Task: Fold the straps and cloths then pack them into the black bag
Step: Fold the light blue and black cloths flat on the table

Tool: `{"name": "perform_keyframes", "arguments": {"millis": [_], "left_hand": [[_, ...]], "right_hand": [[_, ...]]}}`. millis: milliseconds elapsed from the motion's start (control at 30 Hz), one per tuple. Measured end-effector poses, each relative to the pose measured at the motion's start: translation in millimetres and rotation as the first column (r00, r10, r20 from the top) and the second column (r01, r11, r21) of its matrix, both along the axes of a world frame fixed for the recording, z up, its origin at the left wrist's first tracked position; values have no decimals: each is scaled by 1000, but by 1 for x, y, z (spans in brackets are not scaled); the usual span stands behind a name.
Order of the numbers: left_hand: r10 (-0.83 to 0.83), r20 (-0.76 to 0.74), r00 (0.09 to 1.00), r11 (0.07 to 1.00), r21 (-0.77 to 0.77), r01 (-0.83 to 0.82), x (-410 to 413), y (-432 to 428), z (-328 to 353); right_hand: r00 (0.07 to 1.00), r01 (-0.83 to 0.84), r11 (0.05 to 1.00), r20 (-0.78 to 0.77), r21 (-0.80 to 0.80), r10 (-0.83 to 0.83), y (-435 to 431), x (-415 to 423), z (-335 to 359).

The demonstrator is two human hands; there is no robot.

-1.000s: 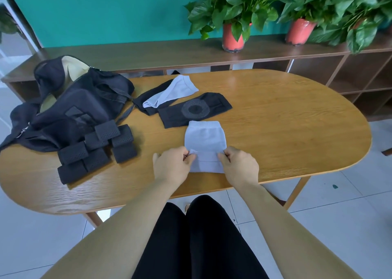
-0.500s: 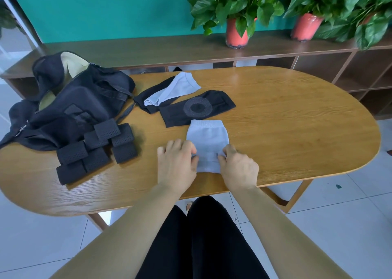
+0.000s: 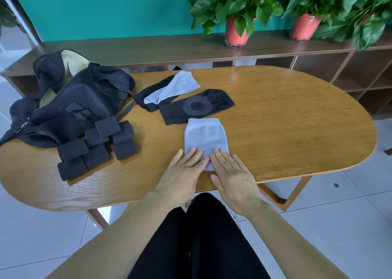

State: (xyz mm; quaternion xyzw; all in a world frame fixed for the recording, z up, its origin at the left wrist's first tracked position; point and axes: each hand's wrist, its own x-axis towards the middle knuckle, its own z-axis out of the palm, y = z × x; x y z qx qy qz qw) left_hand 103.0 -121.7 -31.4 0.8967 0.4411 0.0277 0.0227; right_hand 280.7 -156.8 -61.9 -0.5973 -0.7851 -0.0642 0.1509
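A pale grey cloth (image 3: 205,136) lies flat near the table's front edge. My left hand (image 3: 182,174) and my right hand (image 3: 232,175) press on its near end side by side, fingers straight. Behind it lies a black cloth with a round grey patch (image 3: 197,106), and further back a second grey cloth (image 3: 176,86) rests on another black cloth (image 3: 148,97). Several folded black perforated straps (image 3: 96,146) are piled at the left. The black bag (image 3: 70,102) lies open at the table's left end.
The oval wooden table (image 3: 286,119) has bare room on its right half. A long wooden shelf (image 3: 148,49) with two potted plants (image 3: 235,9) runs behind it. My black-clad legs (image 3: 199,242) are under the front edge.
My hands pinched the grey cloth's near corners a second ago; both have since let go and now lie flat on its near end.
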Motion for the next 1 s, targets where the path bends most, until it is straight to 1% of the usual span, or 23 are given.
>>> {"name": "perform_keyframes", "arguments": {"millis": [133,233,300,433,533,633,700,733,800,833,867,933,1000], "left_hand": [[-20,-8,1000,1000,-8,20,-5,6,3],[-21,-43,999,999,26,22,-9,10,4],[8,-54,998,996,85,-3,-15,13,5],[100,-43,994,981,169,-92,-20,22,14],[138,-59,989,972,197,-124,-22,28,20],[183,-86,979,969,186,-165,-24,34,21],[193,-94,977,970,171,-175,-24,37,22],[190,-92,978,970,174,-172,-25,38,23],[179,-52,982,968,190,-166,-21,38,26],[183,-15,983,965,195,-176,-16,36,28],[191,26,981,962,194,-193,-9,34,30],[216,72,974,958,180,-225,9,27,31],[246,40,968,956,156,-249,23,21,28]], "right_hand": [[1000,-6,997,-21,-81,4,1,2,8],[991,-40,993,-133,-111,25,3,5,16],[982,-62,992,-186,-107,41,2,5,23],[971,-108,987,-226,-119,78,-1,-7,29],[949,-174,979,-284,-109,137,-2,-22,30],[915,-229,967,-365,-111,175,1,-32,34],[895,-223,969,-416,-109,159,5,-31,39],[894,-195,978,-425,-77,145,9,-26,42],[912,-106,994,-399,0,97,20,-12,43],[931,-52,998,-360,20,55,27,-4,43],[952,-1,1000,-307,9,4,33,4,45],[982,57,996,-178,-70,-69,43,15,48],[993,67,988,-87,-140,-80,46,23,49]]}}
